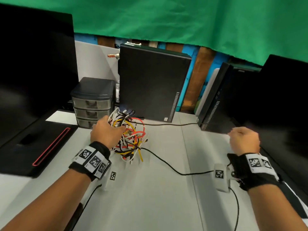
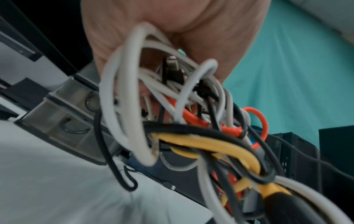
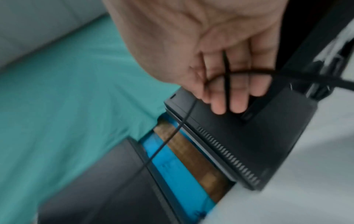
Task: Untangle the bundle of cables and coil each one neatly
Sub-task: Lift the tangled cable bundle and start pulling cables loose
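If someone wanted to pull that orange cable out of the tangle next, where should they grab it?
Probably at the orange cable's big open loop on the far right of the bundle, coming from the right. That loop bulges clear of the white and black strands, so fingers can hook it alone. The left hand grips the bundle's left side, steadying it; the right hand holds a black cable.

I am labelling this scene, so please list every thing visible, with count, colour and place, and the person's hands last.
bundle: one, white, black, yellow and orange cables, desk centre
black cable: one, runs from bundle to right hand
desk: one, light grey
drawers: one unit of three, grey, behind bundle
computers: two, black, upright at back
monitors: two, black, far left and far right
cloth: one, green, backdrop
left hand: grips bundle
right hand: holds black cable
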Motion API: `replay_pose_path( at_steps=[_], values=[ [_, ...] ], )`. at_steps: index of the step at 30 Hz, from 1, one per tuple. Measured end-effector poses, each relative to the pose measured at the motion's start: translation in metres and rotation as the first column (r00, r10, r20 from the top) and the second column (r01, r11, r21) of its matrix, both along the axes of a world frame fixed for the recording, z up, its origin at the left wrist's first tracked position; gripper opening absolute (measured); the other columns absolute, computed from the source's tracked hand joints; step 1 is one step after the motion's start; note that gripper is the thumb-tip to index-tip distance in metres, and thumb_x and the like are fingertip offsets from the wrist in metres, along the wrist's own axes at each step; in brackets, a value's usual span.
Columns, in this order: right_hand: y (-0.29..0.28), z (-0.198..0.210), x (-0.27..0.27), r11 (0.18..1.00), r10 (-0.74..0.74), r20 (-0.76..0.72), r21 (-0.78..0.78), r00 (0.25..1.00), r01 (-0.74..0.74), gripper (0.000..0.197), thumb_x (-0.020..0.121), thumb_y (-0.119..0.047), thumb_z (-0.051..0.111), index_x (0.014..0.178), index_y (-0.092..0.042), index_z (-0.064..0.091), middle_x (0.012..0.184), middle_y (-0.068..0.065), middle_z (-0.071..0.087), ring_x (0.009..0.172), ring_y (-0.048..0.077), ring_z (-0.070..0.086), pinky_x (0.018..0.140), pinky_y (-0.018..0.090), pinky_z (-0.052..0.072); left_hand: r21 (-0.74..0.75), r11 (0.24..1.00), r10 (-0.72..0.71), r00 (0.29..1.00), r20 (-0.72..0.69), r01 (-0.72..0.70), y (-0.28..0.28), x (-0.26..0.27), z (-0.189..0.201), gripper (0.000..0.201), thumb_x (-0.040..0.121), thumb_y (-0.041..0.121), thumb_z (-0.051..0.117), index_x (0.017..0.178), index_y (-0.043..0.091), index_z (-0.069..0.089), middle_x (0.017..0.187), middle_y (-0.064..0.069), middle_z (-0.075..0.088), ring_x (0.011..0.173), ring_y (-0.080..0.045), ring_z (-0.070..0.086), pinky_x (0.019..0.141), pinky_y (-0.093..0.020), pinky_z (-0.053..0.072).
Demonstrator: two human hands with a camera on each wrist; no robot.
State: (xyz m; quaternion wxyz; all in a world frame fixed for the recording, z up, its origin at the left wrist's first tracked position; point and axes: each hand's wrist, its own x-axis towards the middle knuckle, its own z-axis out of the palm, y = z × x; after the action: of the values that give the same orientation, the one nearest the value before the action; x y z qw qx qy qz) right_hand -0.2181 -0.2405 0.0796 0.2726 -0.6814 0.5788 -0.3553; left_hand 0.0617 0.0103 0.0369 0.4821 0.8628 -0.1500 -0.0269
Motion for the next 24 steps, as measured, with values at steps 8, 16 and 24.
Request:
replay_pose_path(
  at_steps=[8, 16, 24],
  values=[
    [0.091, -0.008, 0.078, 0.723, 0.516, -0.312, -0.341, 0.798, -0.601, 0.030, 0.097, -0.037, 0.059, 0.122, -0.023, 0.066, 0.125, -0.002, 0.065, 0.116, 0.014, 0.055, 0.102, 0.035, 0.044, -0.070, 0.982, -0.165, 0.981, 0.107, 0.173, -0.019, -0.031, 0.006, 0.027, 0.072, 0.032, 0.081, 0.089, 0.026, 0.061, 0.083, 0.007, 0.069, 0.081, -0.019, 0.068, 0.078, -0.040, 0.058],
    [0.101, 0.008, 0.098, 0.637, 0.648, -0.434, -0.142, 0.626, -0.758, 0.023, 0.097, -0.038, 0.059, 0.094, -0.024, 0.077, 0.086, -0.008, 0.070, 0.083, 0.016, 0.062, 0.074, 0.030, 0.048, -0.153, 0.963, -0.199, 0.968, 0.150, 0.222, -0.018, -0.035, 0.006, 0.026, 0.070, 0.032, 0.079, 0.091, 0.026, 0.064, 0.078, 0.008, 0.071, 0.073, -0.013, 0.069, 0.073, -0.043, 0.060],
    [0.072, 0.035, 0.038, 0.719, 0.590, -0.013, -0.448, 0.807, -0.532, 0.015, 0.096, -0.023, 0.063, 0.087, -0.020, 0.075, 0.076, -0.012, 0.068, 0.072, -0.002, 0.062, 0.066, 0.010, 0.046, -0.194, 0.977, -0.084, 0.995, 0.052, 0.092, -0.010, -0.011, 0.004, 0.032, 0.062, 0.043, 0.076, 0.086, 0.025, 0.064, 0.090, -0.001, 0.069, 0.084, -0.023, 0.067, 0.080, -0.045, 0.059]
  ],
)
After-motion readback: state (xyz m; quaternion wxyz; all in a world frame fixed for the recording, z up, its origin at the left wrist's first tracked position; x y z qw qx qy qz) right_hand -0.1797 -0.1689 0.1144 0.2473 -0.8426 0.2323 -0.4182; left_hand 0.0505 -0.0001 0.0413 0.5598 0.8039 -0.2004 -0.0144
